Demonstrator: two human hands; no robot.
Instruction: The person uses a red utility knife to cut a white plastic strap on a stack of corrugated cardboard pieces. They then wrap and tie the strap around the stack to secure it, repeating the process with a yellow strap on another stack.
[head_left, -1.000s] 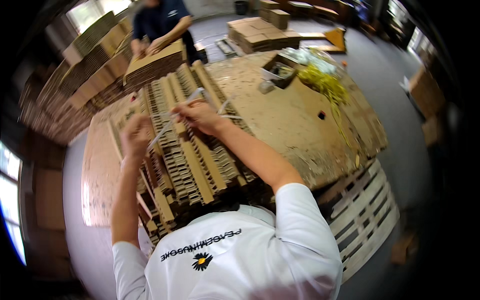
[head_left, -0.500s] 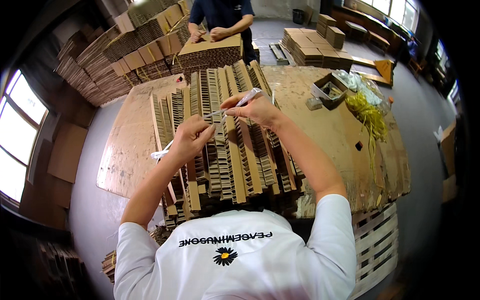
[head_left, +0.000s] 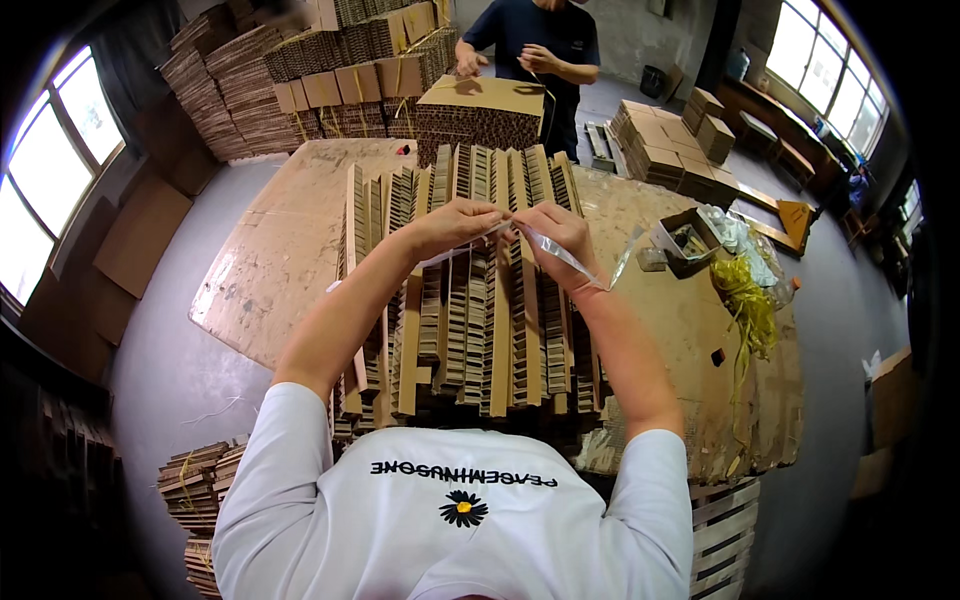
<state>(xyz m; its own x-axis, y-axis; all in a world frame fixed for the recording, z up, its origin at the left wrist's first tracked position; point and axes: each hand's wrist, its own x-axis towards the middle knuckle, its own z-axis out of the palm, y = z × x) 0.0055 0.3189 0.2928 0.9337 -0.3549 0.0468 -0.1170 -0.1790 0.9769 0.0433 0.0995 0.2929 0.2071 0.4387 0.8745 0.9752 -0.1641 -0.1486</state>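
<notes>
A bundle of honeycomb cardboard strips (head_left: 487, 330) stands on edge on the worn wooden table in front of me. Over its middle run lengths of white plastic strapping (head_left: 562, 254). My left hand (head_left: 452, 226) is closed, pinching the strapping near its fingertips. Right beside it my right hand (head_left: 556, 238) is closed on the same strapping, the fingertips of both hands almost touching. A loose tail of the strapping hangs past my right wrist. Whether a knot lies between the fingers is hidden.
Across the table a co-worker (head_left: 545, 45) handles a yellow strap at a cardboard stack (head_left: 480, 95). On the right lie an open box (head_left: 686, 242) and a tangle of yellow strapping (head_left: 742, 300). Cardboard piles (head_left: 665, 145) stand behind, and more bundles (head_left: 195, 490) lie at lower left.
My hands have come together over the bundle, the strapping now drawn between the fingertips. The co-worker's hands have moved apart, one raised with a yellow strap. The whole view has shifted.
</notes>
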